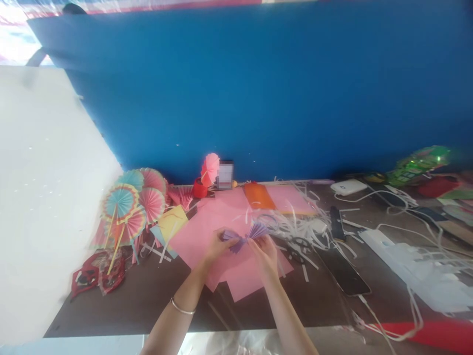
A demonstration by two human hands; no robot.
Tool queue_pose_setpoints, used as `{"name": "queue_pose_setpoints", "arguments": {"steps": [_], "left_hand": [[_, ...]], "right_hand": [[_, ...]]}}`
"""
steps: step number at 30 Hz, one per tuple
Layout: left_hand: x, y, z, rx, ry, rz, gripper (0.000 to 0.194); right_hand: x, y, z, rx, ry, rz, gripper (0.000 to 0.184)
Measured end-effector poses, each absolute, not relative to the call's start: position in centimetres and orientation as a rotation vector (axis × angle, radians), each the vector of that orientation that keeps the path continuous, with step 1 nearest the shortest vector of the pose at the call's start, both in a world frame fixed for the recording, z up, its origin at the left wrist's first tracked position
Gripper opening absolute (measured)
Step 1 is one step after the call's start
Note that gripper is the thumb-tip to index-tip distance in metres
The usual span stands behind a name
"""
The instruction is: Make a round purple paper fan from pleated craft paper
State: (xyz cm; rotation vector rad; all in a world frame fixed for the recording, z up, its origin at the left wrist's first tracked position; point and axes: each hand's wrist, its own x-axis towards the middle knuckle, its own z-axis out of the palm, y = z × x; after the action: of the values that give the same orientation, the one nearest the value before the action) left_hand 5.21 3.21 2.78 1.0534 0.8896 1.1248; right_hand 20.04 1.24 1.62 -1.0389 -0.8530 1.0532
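Note:
A pleated purple paper (258, 229), pinched in at its middle and spread at both ends, is held between my two hands above pink paper sheets (207, 222). My left hand (220, 243) grips its left part with thumb and fingers. At the right part, my right hand (265, 250) pinches near the gathered middle, with the pleats fanning up above the fingers. Some of the folds are hidden behind my fingers. Just right of my right hand lie a heap of white paper strips (295, 227) and dark-handled scissors (301, 245).
Finished paper fans (120, 202) stand on sticks at the left, behind a red patterned packet (85, 276). Rightward lie a black phone (343, 271) on a cable and a white power strip (410, 266) full of plugs. A blue wall (266, 93) rises behind the table.

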Motion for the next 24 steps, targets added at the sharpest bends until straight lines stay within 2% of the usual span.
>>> {"name": "queue_pose_setpoints", "arguments": {"steps": [9,14,18,24], "left_hand": [[5.1,3.6,2.8,1.092,0.93,1.147,0.02],[5.1,3.3,2.9,1.001,0.851,1.1,0.026],[5.5,2.7,3.0,0.856,0.814,1.079,0.031],[6.0,1.9,4.0,0.864,0.75,1.109,0.026]], "right_hand": [[20.6,1.2,1.9,-1.168,-0.986,0.912,0.029],[20.9,1.3,2.1,-1.074,-0.997,0.948,0.023],[21.0,1.3,2.0,-1.069,-1.024,0.955,0.026],[21.1,1.1,2.1,-1.144,-1.091,0.895,0.022]]}}
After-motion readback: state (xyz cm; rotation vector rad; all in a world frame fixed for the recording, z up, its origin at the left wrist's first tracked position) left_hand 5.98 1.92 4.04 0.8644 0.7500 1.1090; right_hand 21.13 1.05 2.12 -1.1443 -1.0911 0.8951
